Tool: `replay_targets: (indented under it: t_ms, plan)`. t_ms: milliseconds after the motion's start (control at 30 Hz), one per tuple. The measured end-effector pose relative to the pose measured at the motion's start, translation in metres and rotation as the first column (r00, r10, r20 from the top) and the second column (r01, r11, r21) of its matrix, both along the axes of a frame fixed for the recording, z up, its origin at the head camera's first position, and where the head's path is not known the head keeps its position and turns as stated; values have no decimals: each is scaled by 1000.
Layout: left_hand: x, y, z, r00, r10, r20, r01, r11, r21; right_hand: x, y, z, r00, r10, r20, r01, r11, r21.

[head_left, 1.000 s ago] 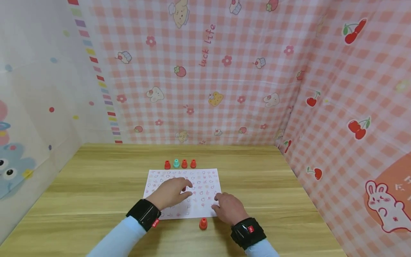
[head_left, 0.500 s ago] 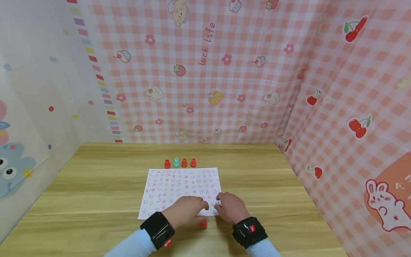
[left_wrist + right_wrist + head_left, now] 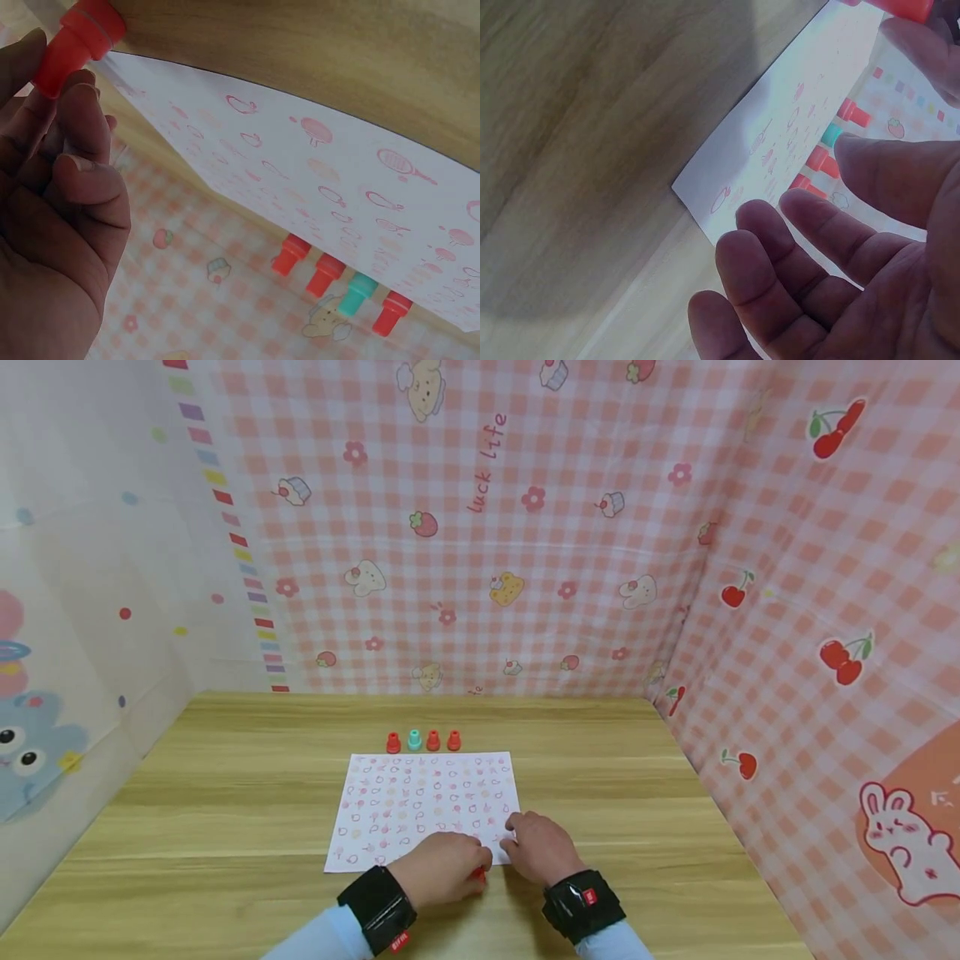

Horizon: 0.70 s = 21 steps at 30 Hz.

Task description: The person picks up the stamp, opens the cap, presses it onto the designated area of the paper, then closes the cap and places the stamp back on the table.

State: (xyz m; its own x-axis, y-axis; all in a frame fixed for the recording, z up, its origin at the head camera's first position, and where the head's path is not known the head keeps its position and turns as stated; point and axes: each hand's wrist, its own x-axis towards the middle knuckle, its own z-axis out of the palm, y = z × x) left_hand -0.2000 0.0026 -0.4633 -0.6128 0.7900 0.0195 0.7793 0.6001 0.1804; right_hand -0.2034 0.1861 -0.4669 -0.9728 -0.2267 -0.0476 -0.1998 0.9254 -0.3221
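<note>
My left hand (image 3: pixel 442 870) is at the paper's near edge, pinching a small red stamp (image 3: pixel 82 36) between thumb and fingers. In the head view the hand covers most of that stamp. In the left wrist view its wider end sits over the wooden table, just off the paper. My right hand (image 3: pixel 543 849) rests by the right near corner of the white paper (image 3: pixel 420 806), fingers loosely bent and holding nothing. Rows of small printed pictures, mostly pink, cover the sheet; rackets are among them.
Beyond the paper's far edge stand a red stamp (image 3: pixel 393 743), a teal stamp (image 3: pixel 415 741) and two more red ones in a row. The wooden table (image 3: pixel 622 777) runs back to a pink checked cloth (image 3: pixel 450 552), with cloth walls on both sides.
From above the middle of the paper, my left hand has come down toward the near edge and right, and has taken hold of the red stamp there. The right hand has hardly moved.
</note>
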Motion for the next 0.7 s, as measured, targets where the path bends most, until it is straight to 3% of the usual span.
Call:
replay_targets:
  t_ms: [133, 400, 700]
  plan:
    - [1, 2, -1, 999, 10, 44, -10, 1000, 2, 1, 0, 0, 1000, 10, -13, -10, 1000, -3]
    - [3, 2, -7, 1000, 7, 6, -7, 1000, -5, 2, -2, -1, 999, 19, -35, -19, 1000, -12]
    - [2, -2, -11, 999, 8, 42, -9, 1000, 26, 2, -4, -1, 1000, 18, -12, -18, 1000, -16]
